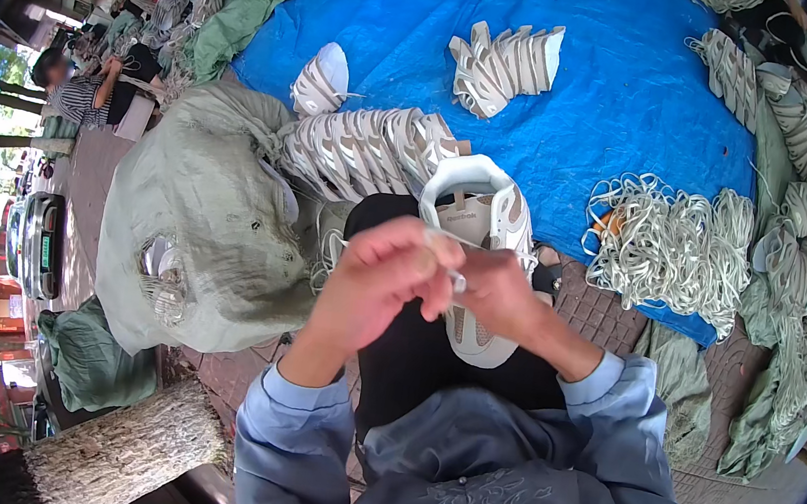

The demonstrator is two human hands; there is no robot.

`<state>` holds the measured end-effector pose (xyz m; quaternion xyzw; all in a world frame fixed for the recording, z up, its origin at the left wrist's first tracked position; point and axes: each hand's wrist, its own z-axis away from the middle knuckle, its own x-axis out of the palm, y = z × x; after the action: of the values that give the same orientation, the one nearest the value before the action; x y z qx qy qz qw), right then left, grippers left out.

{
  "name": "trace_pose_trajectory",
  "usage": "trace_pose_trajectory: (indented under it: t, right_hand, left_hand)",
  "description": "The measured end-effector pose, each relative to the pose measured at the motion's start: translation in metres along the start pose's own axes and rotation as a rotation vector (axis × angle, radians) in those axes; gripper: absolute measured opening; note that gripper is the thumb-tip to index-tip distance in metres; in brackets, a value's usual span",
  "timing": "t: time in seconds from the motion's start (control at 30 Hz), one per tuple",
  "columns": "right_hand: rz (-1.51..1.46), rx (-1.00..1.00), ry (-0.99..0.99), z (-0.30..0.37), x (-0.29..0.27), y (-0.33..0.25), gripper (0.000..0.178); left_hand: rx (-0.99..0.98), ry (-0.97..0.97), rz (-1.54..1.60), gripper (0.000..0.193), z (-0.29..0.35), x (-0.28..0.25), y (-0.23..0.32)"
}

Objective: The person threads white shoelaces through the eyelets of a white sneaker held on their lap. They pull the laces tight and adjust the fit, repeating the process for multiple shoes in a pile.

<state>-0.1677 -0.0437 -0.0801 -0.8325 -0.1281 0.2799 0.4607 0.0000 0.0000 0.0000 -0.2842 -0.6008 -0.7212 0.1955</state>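
Hands (384, 285) (499, 292) pinch lace end (458, 279) over sneaker (477, 211).

The sneaker (476, 223) looks like smooth white and beige synthetic with a matt finish. The tarp (605, 85) is crinkly blue plastic with a slight sheen, the big sack (196, 217) is coarse grey-green woven stuff, and the laces (671, 250) are pale cord. The person's sleeves (302, 421) are soft blue cloth.
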Motion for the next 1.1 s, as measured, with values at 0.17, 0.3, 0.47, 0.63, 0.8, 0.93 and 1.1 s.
trace_pose_trajectory:
  t: [0.17,0.3,0.47,0.63,0.8,0.93,1.1]
  right_hand:
    - [-0.928,0.589,0.396,0.010,-0.133,0.088,0.016]
    - [-1.147,0.477,0.666,0.027,-0.249,0.175,0.018]
    - [-0.954,0.493,0.846,0.087,-0.348,0.235,0.020]
    - [-0.274,0.871,0.746,0.089,-0.336,0.210,0.026]
    - [0.296,0.624,0.304,0.020,-0.198,0.126,0.034]
    - [0.082,0.224,-0.173,-0.001,-0.094,0.060,0.029]
    - [0.401,-0.075,-0.314,-0.013,-0.045,0.045,0.019]
  left_hand:
    - [0.495,0.387,0.401,0.014,0.031,-0.122,0.037]
    - [0.631,0.731,0.301,0.013,0.068,-0.240,0.089]
    - [0.362,1.088,0.067,0.013,0.086,-0.302,0.096]
    - [0.214,1.139,-1.589,0.019,0.043,-0.207,0.066]
    - [0.510,0.087,-1.787,0.031,0.007,-0.062,-0.032]
    - [0.517,-0.075,-1.849,0.028,-0.013,-0.032,-0.064]
    - [0.638,-0.330,-1.979,0.024,-0.018,-0.046,-0.072]
